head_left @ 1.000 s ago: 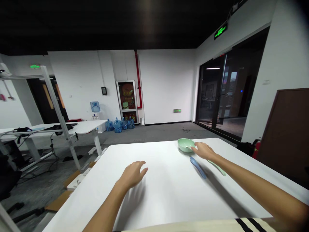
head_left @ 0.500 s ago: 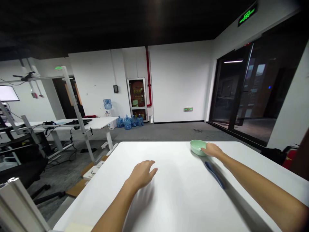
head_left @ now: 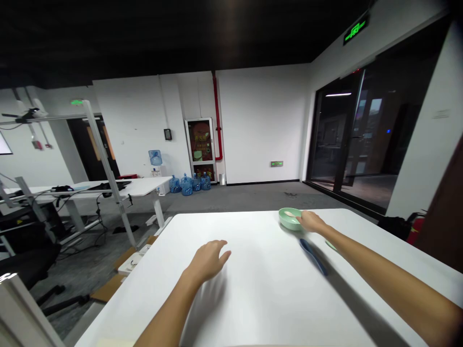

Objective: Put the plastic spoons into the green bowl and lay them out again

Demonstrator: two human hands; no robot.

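A white table (head_left: 260, 299) lies in front of me. My left hand (head_left: 209, 260) rests palm down on it, fingers stretched out and holding nothing. My right hand (head_left: 311, 221) reaches to the far right part of the table, its fingers curled on the near rim of a small green bowl (head_left: 288, 219). Something pale lies in the bowl. A blue spoon (head_left: 313, 256) lies on the table just left of my right forearm. A green spoon (head_left: 331, 245) shows only a little from under that arm.
Another white desk (head_left: 137, 184) with cables stands to the left behind a slanted metal frame (head_left: 104, 168). Blue water bottles (head_left: 188, 184) stand by the far wall. A black chair (head_left: 25, 260) is at the left, and glass doors (head_left: 347, 144) at the right.
My view has swung a little left and then back. My right hand has closed in on the bowl's rim and stays there. My left hand has hardly moved.
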